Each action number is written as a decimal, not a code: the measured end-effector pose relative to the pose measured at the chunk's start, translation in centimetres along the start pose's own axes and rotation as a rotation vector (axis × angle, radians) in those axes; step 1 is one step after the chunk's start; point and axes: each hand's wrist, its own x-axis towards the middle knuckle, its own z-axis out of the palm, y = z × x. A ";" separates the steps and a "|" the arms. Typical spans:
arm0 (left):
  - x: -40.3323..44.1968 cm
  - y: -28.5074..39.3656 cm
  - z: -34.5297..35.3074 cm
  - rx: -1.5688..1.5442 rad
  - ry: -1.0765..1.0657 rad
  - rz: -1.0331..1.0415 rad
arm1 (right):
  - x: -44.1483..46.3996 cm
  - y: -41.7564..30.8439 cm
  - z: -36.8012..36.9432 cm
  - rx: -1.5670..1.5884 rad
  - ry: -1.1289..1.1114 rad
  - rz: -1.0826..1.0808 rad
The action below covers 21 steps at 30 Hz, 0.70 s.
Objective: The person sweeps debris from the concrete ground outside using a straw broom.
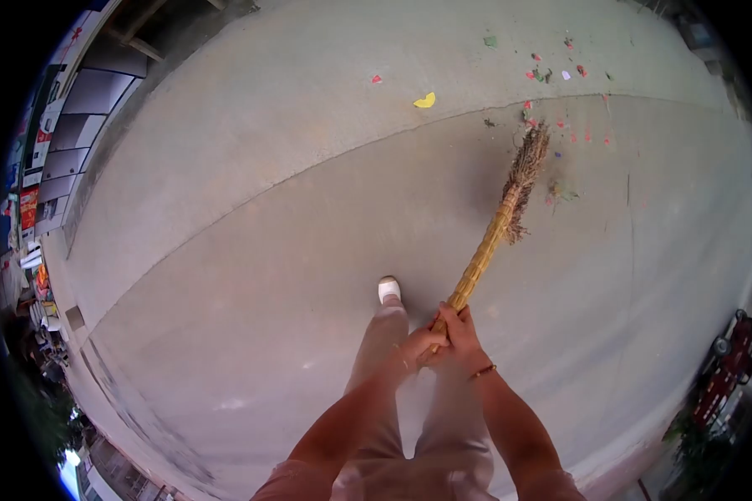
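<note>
Both of my hands are wrapped around the lower part of a straw broom point(483, 255), which points forward and to the right. My left hand point(422, 344) grips the handle near its end. Just ahead of it and touching it, my right hand point(462, 330) is closed on the same handle. Brown bristles spread at the far end, beside red scraps point(587, 134) and small dark bits on the concrete floor point(309, 234). A yellow piece point(424, 101) lies farther left, with a green scrap point(490, 40) beyond it. The handle's end is hidden by my fingers.
White shelving point(83, 125) and stacked goods line the left side. At the right edge stands a red machine or vehicle point(727, 367) with plants near it. A white shoe point(389, 289) shows below me on the floor. A thin seam curves across the concrete.
</note>
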 end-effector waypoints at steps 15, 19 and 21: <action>2.5 18.4 -2.8 -0.286 0.295 0.218 | 12.2 -9.1 13.9 -0.011 -0.157 0.542; 4.2 23.2 10.2 -0.209 0.122 -0.020 | 11.9 -17.2 6.1 0.238 -0.091 0.387; 7.4 23.5 9.1 -0.093 -0.002 -0.022 | 11.5 -20.1 6.6 0.271 -0.087 0.268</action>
